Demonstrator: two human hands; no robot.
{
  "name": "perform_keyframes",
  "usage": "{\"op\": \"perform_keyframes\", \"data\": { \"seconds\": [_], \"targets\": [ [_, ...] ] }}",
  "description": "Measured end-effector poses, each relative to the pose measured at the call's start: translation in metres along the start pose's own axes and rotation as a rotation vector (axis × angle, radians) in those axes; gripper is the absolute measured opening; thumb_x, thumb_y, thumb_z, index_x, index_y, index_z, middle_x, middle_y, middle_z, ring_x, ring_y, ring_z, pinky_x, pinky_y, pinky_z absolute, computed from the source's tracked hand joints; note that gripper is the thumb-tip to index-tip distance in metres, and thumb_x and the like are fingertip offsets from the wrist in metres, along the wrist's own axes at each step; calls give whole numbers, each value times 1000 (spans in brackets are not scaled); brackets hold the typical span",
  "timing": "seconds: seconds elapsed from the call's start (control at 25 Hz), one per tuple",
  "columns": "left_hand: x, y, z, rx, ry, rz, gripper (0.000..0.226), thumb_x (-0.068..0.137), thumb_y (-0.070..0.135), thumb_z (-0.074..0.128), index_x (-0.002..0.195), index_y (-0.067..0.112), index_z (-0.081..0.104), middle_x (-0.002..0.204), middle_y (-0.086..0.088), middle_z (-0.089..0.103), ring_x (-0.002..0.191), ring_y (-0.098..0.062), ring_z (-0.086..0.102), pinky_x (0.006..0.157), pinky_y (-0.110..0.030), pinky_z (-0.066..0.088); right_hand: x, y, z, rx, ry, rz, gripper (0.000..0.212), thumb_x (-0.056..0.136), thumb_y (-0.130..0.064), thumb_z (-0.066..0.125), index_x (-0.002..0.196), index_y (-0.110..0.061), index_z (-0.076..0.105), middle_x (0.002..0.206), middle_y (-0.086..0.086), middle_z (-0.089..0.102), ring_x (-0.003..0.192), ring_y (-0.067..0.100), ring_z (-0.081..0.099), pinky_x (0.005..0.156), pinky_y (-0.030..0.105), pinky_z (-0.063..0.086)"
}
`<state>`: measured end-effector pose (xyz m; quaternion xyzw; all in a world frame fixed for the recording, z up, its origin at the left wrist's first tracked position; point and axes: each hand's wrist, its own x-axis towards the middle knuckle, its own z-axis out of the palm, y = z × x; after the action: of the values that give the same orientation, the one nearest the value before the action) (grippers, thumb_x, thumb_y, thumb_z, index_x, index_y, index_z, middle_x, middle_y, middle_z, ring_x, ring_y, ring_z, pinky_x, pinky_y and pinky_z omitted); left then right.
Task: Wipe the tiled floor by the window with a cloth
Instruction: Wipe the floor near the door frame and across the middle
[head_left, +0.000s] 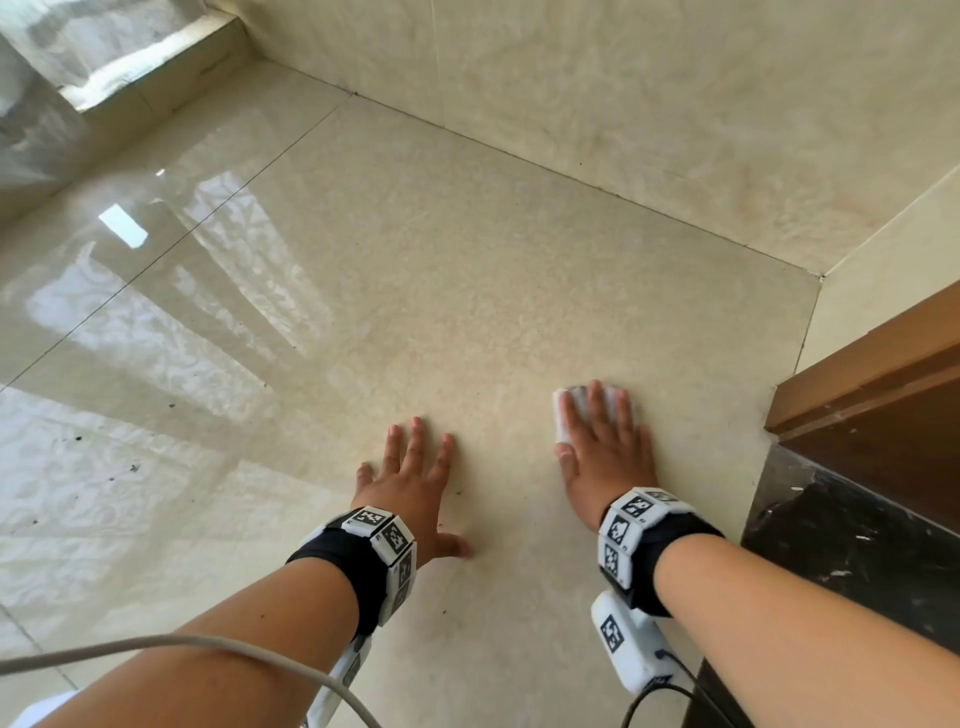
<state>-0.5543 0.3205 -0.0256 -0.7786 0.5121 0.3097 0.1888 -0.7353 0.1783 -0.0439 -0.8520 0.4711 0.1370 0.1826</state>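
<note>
You're pinning the cloth (563, 415) under your right hand (605, 452), lower right.
Fingers are lying straight on it, white edge peeking beyond them toward frame top; your left hand (410, 478) is bracing, splayed, on bare tiled floor (415, 260).

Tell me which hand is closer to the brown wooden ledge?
Right. The right hand, pressing a white cloth, lies just left of the brown wooden ledge; the left hand rests farther left.
</note>
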Motion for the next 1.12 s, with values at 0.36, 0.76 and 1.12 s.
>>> {"op": "perform_keyframes", "data": {
  "seconds": [0.36, 0.76, 1.12],
  "targets": [
    [-2, -2, 3, 2, 63, 69, 123, 73, 80, 56, 150, 27, -25, 153, -3, -38, 144, -22, -28, 120, -46, 1, -23, -62, 25, -48, -63, -318, 63, 101, -41, 22, 147, -44, -20, 143, -14, -46, 138, 16, -39, 111, 41, -21],
    [-16, -25, 17, -14, 24, -69, 132, 64, 89, 52, 133, 29, -42, 144, 0, -47, 142, -20, -31, 118, -53, 0, -13, -24, 22, -32, -19, -211, 65, 100, -41, 26, 149, -43, -17, 147, -15, -40, 142, 16, -32, 115, 39, -14],
    [-24, -31, 23, -53, -21, -118, 138, 57, 92, 54, 130, 28, -44, 143, 0, -48, 145, -26, -28, 119, -52, 10, 5, 29, 2, 21, 42, 161, 61, 102, -41, 26, 153, -38, -9, 160, -4, -21, 148, 22, -18, 119, 42, 1]
  ]
}}
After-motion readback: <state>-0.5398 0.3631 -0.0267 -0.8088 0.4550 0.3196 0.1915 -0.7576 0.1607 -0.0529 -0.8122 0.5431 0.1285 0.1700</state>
